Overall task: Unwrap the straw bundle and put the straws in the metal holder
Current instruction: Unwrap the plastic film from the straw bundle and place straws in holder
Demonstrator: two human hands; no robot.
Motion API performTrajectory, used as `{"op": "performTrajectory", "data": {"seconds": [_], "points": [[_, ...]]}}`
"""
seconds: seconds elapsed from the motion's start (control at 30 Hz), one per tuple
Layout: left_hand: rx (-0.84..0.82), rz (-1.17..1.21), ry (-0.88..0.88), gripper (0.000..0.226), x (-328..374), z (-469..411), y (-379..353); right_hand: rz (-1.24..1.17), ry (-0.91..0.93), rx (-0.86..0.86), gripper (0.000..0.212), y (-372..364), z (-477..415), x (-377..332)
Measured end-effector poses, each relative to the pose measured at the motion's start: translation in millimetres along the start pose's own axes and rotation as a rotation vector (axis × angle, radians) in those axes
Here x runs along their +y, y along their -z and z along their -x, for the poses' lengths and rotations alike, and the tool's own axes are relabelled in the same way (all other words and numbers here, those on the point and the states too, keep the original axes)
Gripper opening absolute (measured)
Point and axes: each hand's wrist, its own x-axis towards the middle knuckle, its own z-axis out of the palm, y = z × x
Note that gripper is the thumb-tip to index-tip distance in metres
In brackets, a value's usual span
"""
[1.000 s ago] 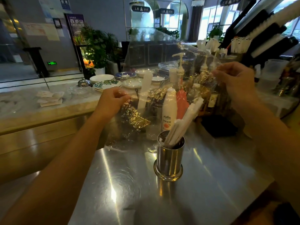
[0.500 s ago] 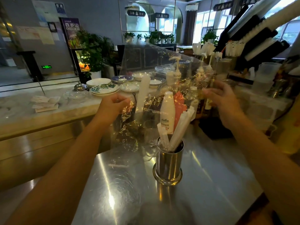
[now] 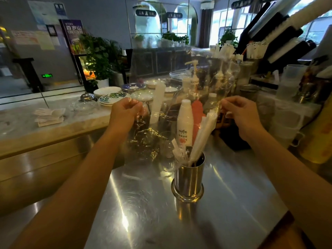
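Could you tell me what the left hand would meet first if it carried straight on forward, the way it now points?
Probably the tall translucent squeeze bottle, just beyond the left hand gripping the clear wrap; depth is unclear.

1. The wrap is a big clear plastic sheet. It is shiny and crinkled. It is held up in the air and stretched wide above the table.
2. The straws are long and white, each in its own paper cover. They stand in the holder and lean to the right. A few shorter ones lean left.
3. The holder is a shiny metal cup with a wide foot. It stands upright on the steel table.
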Motion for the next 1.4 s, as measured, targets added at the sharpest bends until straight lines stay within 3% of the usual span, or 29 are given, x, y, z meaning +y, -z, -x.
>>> {"op": "performTrajectory", "data": {"seconds": [0.27,0.63,0.8,0.93,1.17,1.4], "points": [[-0.058,-0.059,-0.054,0.019,-3.4,-1.5,4.7,0.064,0.057,-0.027,0.019,-7.6,-2.3,-9.8],[-0.030,0.010,0.011,0.018,-5.5,-1.0,3.9,0.077,0.046,0.028,0.013,-6.0,-0.6,-14.9],[0.080,0.064,0.038,0.015,-2.0,-3.1,2.1,0.081,0.058,0.048,0.014,-7.3,-1.2,-15.4],[0.016,0.094,0.091,0.012,2.0,-2.8,-3.7,0.083,0.077,0.042,0.020,-11.0,-0.4,-16.0],[0.066,0.146,-0.084,0.007,21.5,1.3,7.3,-0.072,0.233,0.128,0.015,-16.1,-0.1,-44.7],[0.106,0.178,-0.155,0.036,31.5,5.1,26.8,-0.234,0.264,0.135,0.014,-27.1,-1.9,-59.2]]}}
